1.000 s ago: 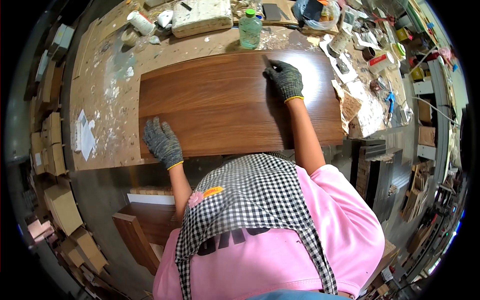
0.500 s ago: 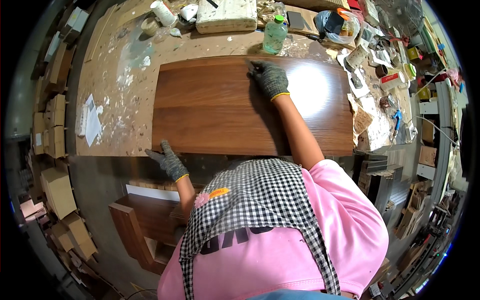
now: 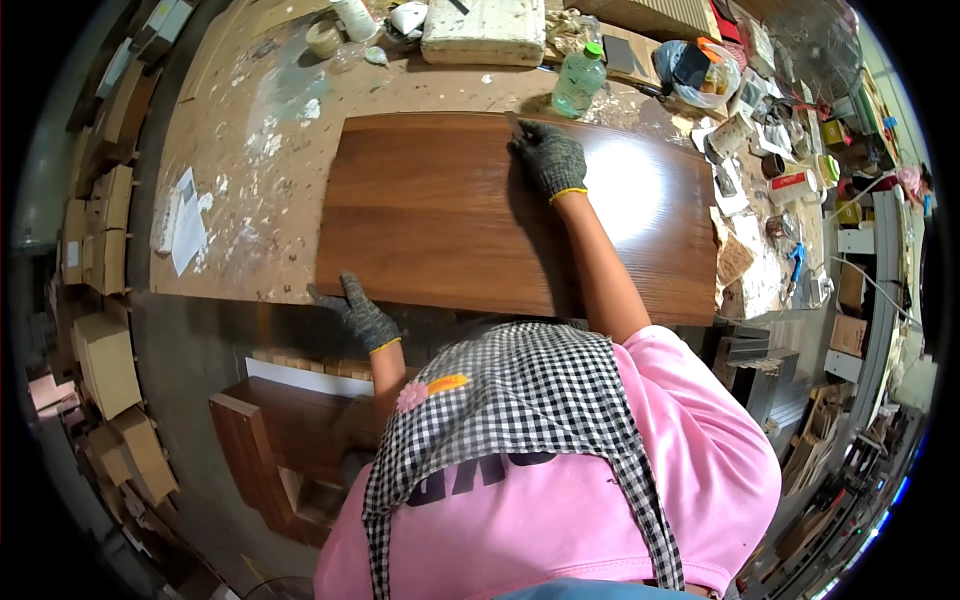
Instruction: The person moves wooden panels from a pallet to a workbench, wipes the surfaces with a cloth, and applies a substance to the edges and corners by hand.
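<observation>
A dark brown wood-grain board [image 3: 430,220] lies flat on the worktable. My right hand [image 3: 553,162], in a grey-green knit glove, rests at the board's far edge. Its fingers are bent together, and a thin dark tip shows at their end, too small to name. At the near left corner is my left hand [image 3: 366,318], gloved alike. Two of its fingers are stretched apart, one reaching onto the board and one along its edge. A green-capped clear bottle [image 3: 579,80] stands just beyond the board.
The paint-stained worktable [image 3: 240,200] carries a white paper sheet [image 3: 188,225] at left and a white block [image 3: 484,35] at the back. Cans, bags and tools crowd its right end. A brown wooden frame piece [image 3: 245,430] sits below at left. Cardboard boxes [image 3: 108,365] line the far left.
The whole view has shifted and turned slightly, so the table and board sit a little to the right. My right hand stays at the far edge and my left at the near left corner.
</observation>
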The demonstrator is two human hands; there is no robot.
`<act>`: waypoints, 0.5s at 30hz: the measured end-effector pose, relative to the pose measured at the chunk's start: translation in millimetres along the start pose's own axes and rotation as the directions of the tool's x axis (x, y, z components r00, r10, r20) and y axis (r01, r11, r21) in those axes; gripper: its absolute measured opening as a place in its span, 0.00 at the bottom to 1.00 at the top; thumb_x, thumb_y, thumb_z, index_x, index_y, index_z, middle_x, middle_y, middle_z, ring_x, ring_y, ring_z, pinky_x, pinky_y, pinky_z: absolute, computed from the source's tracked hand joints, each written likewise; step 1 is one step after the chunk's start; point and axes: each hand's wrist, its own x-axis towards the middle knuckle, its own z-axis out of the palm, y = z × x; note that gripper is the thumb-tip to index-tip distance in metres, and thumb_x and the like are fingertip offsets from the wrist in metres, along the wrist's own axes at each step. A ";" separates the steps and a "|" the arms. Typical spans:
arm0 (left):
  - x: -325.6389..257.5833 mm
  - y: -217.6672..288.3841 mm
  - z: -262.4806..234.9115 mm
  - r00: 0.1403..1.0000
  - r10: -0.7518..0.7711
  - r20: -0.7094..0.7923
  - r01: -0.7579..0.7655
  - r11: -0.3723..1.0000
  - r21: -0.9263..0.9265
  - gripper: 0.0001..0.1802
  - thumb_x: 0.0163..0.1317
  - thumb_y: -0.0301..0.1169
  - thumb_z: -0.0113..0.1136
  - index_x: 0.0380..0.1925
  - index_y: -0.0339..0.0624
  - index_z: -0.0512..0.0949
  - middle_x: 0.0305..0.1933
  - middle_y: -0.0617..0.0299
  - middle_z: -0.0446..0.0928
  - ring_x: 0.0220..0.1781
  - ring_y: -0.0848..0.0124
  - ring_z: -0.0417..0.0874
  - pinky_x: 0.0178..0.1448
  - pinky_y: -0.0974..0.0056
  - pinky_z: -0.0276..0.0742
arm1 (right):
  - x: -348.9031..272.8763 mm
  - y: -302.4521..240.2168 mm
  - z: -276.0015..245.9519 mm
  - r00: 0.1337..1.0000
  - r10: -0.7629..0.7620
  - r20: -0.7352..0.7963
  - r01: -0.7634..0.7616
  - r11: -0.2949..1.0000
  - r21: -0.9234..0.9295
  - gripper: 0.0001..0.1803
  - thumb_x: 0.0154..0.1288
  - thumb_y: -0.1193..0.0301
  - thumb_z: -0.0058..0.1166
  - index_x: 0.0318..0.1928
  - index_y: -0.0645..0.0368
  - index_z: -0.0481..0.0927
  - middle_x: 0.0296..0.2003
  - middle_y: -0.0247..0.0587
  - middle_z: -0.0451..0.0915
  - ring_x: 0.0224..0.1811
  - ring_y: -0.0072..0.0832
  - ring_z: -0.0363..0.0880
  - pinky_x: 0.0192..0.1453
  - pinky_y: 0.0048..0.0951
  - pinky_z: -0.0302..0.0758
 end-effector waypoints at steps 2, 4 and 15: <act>-4.0 14.9 6.8 1.000 -0.022 0.013 0.022 1.000 -0.014 0.46 0.68 0.35 0.63 0.77 0.44 0.45 0.77 0.47 0.52 0.72 0.55 0.61 0.77 0.52 0.60 | 11.9 -12.6 21.2 0.995 -0.088 -0.038 0.091 0.994 0.058 0.18 0.63 0.56 0.58 0.48 0.52 0.86 0.43 0.50 0.85 0.47 0.49 0.83 0.52 0.47 0.77; -6.9 21.3 5.6 0.999 -0.042 0.009 0.042 0.999 -0.023 0.46 0.68 0.35 0.63 0.77 0.43 0.46 0.77 0.47 0.51 0.73 0.55 0.60 0.78 0.52 0.59 | 20.6 -45.7 38.0 0.989 -0.149 -0.003 0.149 0.988 0.045 0.17 0.63 0.56 0.57 0.44 0.53 0.86 0.41 0.51 0.85 0.46 0.50 0.83 0.52 0.48 0.77; -9.5 26.6 5.9 0.999 -0.041 0.015 0.043 0.992 -0.115 0.43 0.69 0.35 0.62 0.76 0.37 0.48 0.76 0.45 0.53 0.73 0.56 0.61 0.78 0.53 0.57 | 26.0 -82.3 66.2 0.992 -0.095 0.081 0.093 0.995 0.032 0.17 0.60 0.56 0.60 0.45 0.49 0.87 0.42 0.51 0.85 0.46 0.50 0.83 0.52 0.49 0.78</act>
